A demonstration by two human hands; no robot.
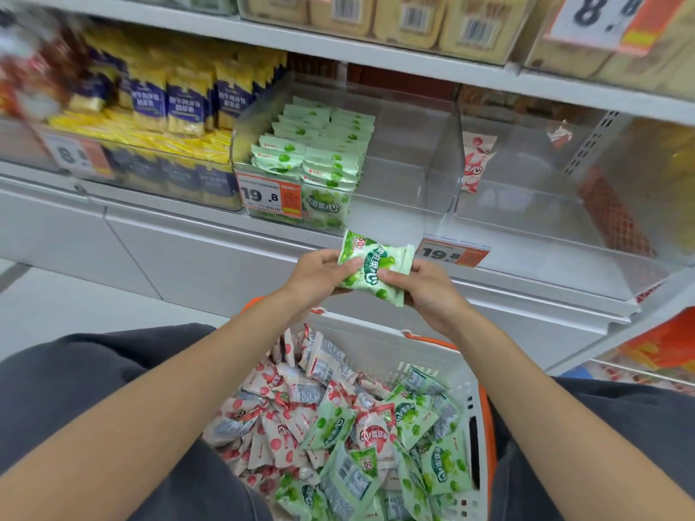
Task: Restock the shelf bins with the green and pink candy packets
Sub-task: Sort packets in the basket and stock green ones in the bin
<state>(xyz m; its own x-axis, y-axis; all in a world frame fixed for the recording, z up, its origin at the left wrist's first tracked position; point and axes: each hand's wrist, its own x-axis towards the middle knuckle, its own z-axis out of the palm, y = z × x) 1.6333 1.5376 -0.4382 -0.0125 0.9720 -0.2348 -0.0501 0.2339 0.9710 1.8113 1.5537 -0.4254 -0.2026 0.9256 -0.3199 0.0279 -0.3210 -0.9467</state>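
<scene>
Both hands hold one green candy packet (376, 265) in front of the shelf edge. My left hand (319, 272) pinches its left side and my right hand (425, 287) grips its right side. Rows of green packets (319, 144) stand in the left part of a clear shelf bin (413, 171); the bin's right part holds nothing. In the neighbouring clear bin (526, 204), a single pink packet (474, 163) leans against the left wall. Below my arms, a white basket (380, 344) holds several loose pink packets (286, 419) and green packets (421, 445).
Yellow and blue snack bags (169, 103) fill the bin to the left. Price tags reading 19.8 (269, 195) hang on the bin fronts. An upper shelf (376, 50) carries beige packs. The basket has orange handles (485, 411) and sits between my knees.
</scene>
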